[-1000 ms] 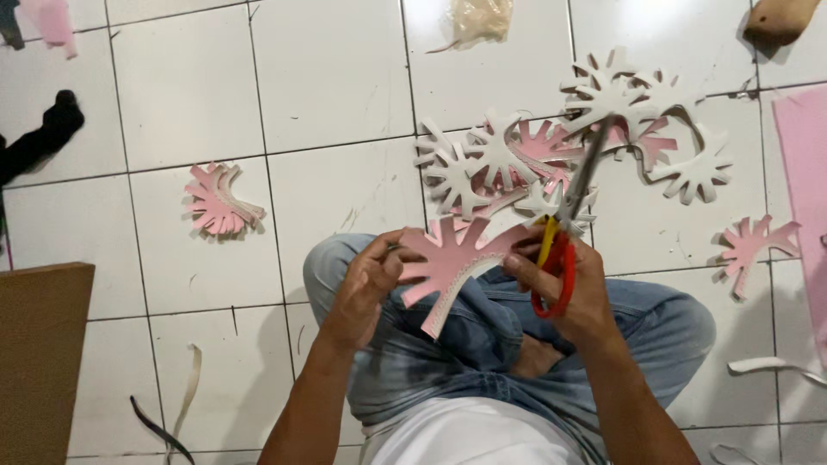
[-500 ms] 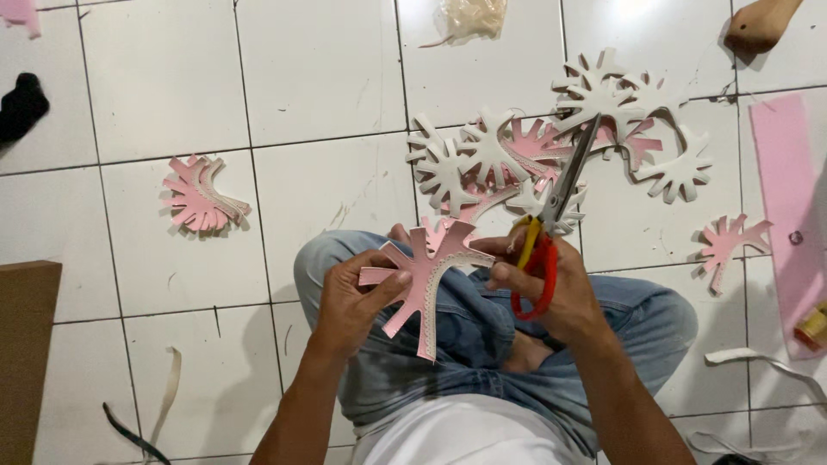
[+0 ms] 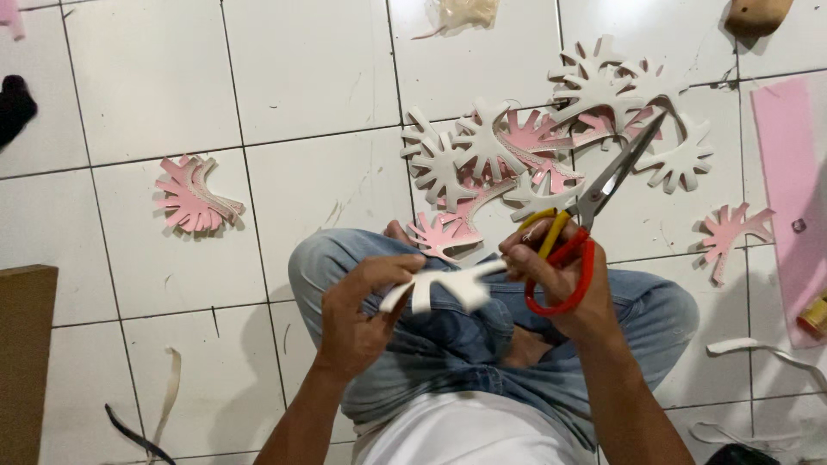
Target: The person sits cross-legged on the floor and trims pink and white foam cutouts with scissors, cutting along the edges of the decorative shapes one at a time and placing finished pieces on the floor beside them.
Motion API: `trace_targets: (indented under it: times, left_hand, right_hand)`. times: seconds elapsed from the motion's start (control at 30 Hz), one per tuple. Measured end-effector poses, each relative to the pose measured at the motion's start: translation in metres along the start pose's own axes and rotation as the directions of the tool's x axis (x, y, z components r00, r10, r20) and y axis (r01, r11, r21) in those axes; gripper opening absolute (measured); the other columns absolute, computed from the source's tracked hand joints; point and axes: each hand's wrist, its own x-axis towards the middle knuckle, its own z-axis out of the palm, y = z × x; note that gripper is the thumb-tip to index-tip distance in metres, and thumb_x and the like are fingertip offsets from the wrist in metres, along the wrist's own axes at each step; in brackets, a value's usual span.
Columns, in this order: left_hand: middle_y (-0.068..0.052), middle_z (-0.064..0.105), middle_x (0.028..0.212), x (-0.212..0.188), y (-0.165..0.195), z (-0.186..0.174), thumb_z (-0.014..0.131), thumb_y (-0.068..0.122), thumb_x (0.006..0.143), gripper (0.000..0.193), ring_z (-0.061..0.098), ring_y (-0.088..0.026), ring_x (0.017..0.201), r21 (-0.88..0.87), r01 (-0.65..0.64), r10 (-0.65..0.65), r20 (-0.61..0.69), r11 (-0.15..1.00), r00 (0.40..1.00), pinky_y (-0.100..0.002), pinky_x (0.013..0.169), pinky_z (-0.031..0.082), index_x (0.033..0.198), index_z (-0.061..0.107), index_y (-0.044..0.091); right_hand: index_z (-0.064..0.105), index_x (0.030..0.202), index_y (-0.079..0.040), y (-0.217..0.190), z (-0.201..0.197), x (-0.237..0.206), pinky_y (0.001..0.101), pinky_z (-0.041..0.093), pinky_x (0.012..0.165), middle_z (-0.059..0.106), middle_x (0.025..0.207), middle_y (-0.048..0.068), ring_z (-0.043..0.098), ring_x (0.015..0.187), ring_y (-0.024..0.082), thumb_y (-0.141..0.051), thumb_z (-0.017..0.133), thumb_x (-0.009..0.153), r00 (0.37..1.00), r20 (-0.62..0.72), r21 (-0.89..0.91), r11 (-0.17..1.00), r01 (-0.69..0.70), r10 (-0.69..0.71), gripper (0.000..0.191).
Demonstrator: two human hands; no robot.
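1. Person sat cross-legged on the white tiled floor point(image 3: 301, 77), in jeans point(image 3: 448, 344) and a white top, seen from above.
2. Left hand point(image 3: 362, 314) was closed in a pinch on one end of a white foam cutout point(image 3: 448, 286), held flat above the lap.
3. Right hand point(image 3: 560, 275) gripped the scissors point(image 3: 586, 224) through red and yellow handles; its fingertips also touched the cutout's other end. Blades pointed away toward the far right, nearly closed as far as could be told.
4. Just beyond the knees lay one pink branched cutout point(image 3: 444, 234) on the floor.
5. Farther out, a heap of white and pink foam shapes point(image 3: 551, 138) spread across the tiles, partly overlapping, under the scissor tips.
6. Left of the lap, well apart, a stack of pink fan-like pieces point(image 3: 194, 200) lay alone.
7. Right side: a single pink cutout point(image 3: 730, 232), then a pink foam sheet point(image 3: 788, 189) along the floor's right edge with a small yellowish roll point(image 3: 812, 317) near it.
8. Near left edge: brown cardboard point(image 3: 24, 362); thin offcut strips point(image 3: 168, 396) beside it.
9. Far edge: a crumpled pale plastic bag point(image 3: 461, 13), no label readable, and a tan object point(image 3: 758, 13) at the far right corner.
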Motion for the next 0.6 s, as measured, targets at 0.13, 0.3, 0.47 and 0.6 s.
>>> trace_targets:
  times: [0.13, 0.3, 0.47, 0.6]
  left_hand:
    - [-0.017, 0.068, 0.127, 0.002, 0.019, -0.01, 0.076, 0.0, 0.087, 0.027, 0.066, -0.032, 0.119, 0.432, -0.477, 0.482, 0.106, 0.766, 0.87, -0.044, 0.106, 0.056, 0.109, 0.06, 0.002]
    - [-0.014, 0.067, 0.13, 0.0, 0.03, -0.022, 0.082, 0.0, 0.089, 0.029, 0.066, -0.028, 0.12, 0.53, -0.554, 0.563, 0.166, 0.642, 0.81, -0.043, 0.106, 0.057, 0.105, 0.059, 0.004]
    - [-0.013, 0.068, 0.127, -0.005, 0.032, -0.025, 0.081, -0.002, 0.091, 0.027, 0.066, -0.026, 0.12, 0.551, -0.563, 0.574, 0.176, 0.616, 0.8, -0.042, 0.105, 0.053, 0.104, 0.059, 0.004]
    - [-0.014, 0.069, 0.125, -0.007, 0.032, -0.022, 0.079, 0.0, 0.093, 0.023, 0.066, -0.025, 0.118, 0.548, -0.586, 0.589, 0.196, 0.597, 0.784, -0.042, 0.104, 0.053, 0.102, 0.059, 0.004]
  right_hand:
    - [0.076, 0.109, 0.0, 0.004, -0.029, -0.01, 0.0311, 0.048, 0.052, 0.066, 0.075, 0.012, 0.061, 0.061, 0.016, -0.021, 0.077, 0.093, 0.999, -0.031, -0.302, 0.953, -0.017, 0.007, 0.026]
    - [0.071, 0.111, -0.002, -0.014, -0.058, -0.027, 0.0318, 0.053, 0.062, 0.064, 0.08, 0.006, 0.063, 0.07, 0.015, -0.03, 0.085, 0.077, 0.887, 0.288, -0.799, 0.421, 0.43, -0.36, 0.047]
    - [0.072, 0.109, -0.001, -0.031, -0.055, -0.033, 0.0352, 0.05, 0.057, 0.065, 0.08, 0.009, 0.063, 0.066, 0.021, -0.036, 0.089, 0.065, 0.838, 0.427, -0.852, 0.161, 0.499, -0.338, 0.059]
    - [0.071, 0.111, -0.001, -0.028, -0.046, -0.034, 0.0346, 0.05, 0.058, 0.064, 0.08, 0.008, 0.062, 0.067, 0.02, -0.037, 0.089, 0.065, 0.82, 0.448, -0.818, 0.208, 0.537, -0.355, 0.061]
